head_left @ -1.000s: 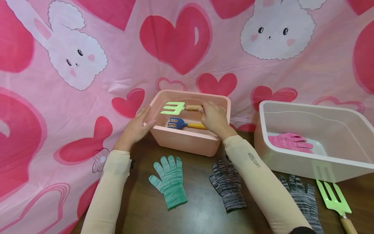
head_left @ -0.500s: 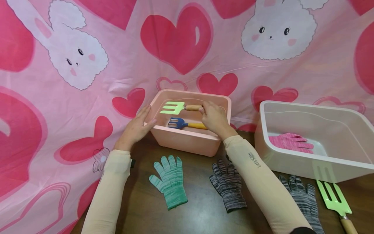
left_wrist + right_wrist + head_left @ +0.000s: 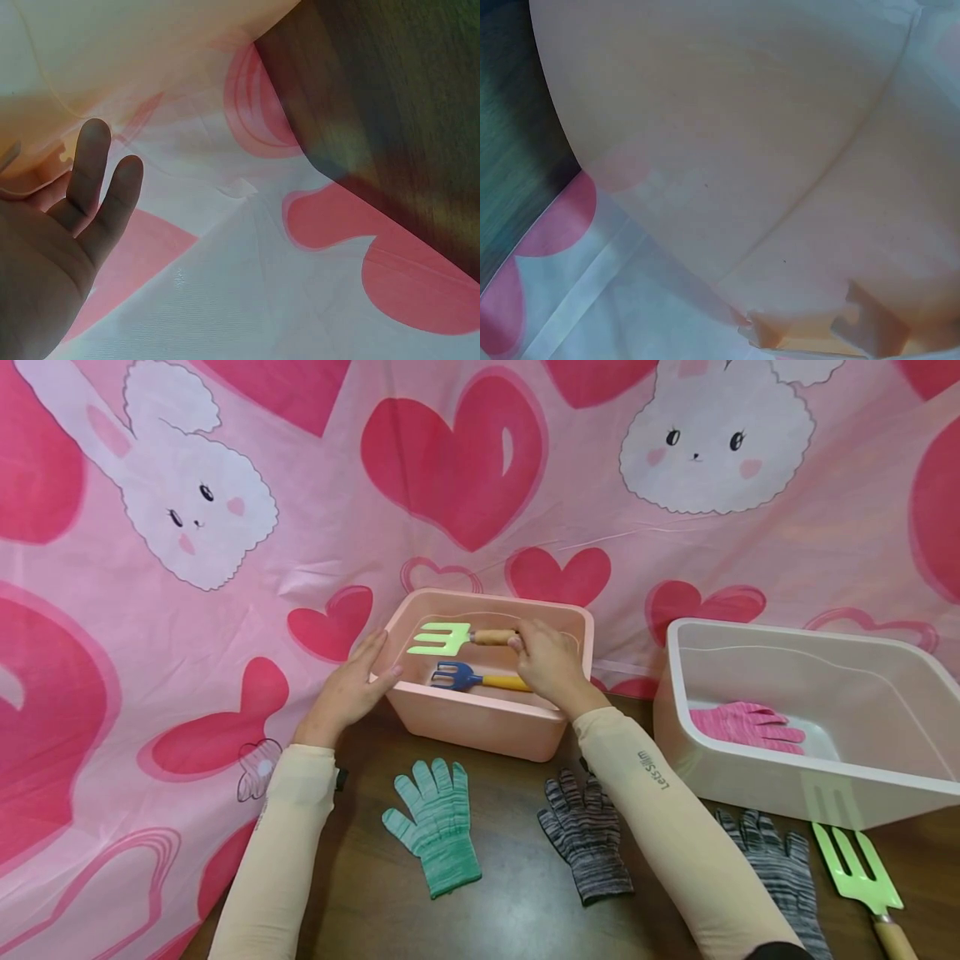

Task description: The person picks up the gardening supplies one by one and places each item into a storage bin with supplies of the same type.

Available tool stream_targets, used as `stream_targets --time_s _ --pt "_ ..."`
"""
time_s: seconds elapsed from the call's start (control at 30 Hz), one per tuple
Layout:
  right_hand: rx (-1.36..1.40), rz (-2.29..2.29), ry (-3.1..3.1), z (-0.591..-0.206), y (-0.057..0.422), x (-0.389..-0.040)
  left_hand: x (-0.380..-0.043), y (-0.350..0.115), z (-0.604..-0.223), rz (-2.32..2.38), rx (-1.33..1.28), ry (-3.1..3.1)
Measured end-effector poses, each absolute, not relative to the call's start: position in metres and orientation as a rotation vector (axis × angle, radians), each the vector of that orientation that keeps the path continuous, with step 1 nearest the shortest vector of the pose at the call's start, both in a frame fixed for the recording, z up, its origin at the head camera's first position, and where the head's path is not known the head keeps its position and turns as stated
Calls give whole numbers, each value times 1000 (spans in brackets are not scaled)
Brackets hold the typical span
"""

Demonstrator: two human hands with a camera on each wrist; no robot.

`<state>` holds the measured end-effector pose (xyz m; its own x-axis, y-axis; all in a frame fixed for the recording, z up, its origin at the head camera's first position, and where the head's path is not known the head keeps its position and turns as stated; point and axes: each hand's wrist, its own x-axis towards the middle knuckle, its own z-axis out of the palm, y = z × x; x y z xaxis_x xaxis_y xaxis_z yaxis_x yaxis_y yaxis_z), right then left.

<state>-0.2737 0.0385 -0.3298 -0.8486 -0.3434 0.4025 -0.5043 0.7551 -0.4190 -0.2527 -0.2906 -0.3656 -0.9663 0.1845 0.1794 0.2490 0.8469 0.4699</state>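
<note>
In the head view, my right hand (image 3: 551, 660) grips the wooden handle of a light green hand fork (image 3: 444, 639), its three tines pointing left inside the pink bin (image 3: 480, 727). Below it in the bin lies a blue hand fork (image 3: 459, 677) with a yellow handle, partly behind the right hand. My left hand (image 3: 347, 695) rests at the bin's left front corner, thumb over the rim, fingers along the outer side. The left wrist view shows that left hand (image 3: 45, 247) with two fingers extended beside the bin wall (image 3: 150, 45). Mainly the bin's wall (image 3: 705, 150) fills the right wrist view.
A green glove (image 3: 435, 831) and a dark striped glove (image 3: 585, 839) lie on the brown table (image 3: 510, 918). At right stands a larger pale bin (image 3: 772, 789) holding a pink glove (image 3: 746, 725). Before it lie another striped glove (image 3: 783, 868) and green fork (image 3: 862, 877).
The green hand fork has shifted very slightly left, its tines a little lower within the pink bin. My left hand stays at the corner.
</note>
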Motion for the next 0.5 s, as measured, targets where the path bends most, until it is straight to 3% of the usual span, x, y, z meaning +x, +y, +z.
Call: stream_targets --time_s 0.5 --pt "640 859 -2707 -329 35 -279 -254 -291 -367 -773 -352 -2885"
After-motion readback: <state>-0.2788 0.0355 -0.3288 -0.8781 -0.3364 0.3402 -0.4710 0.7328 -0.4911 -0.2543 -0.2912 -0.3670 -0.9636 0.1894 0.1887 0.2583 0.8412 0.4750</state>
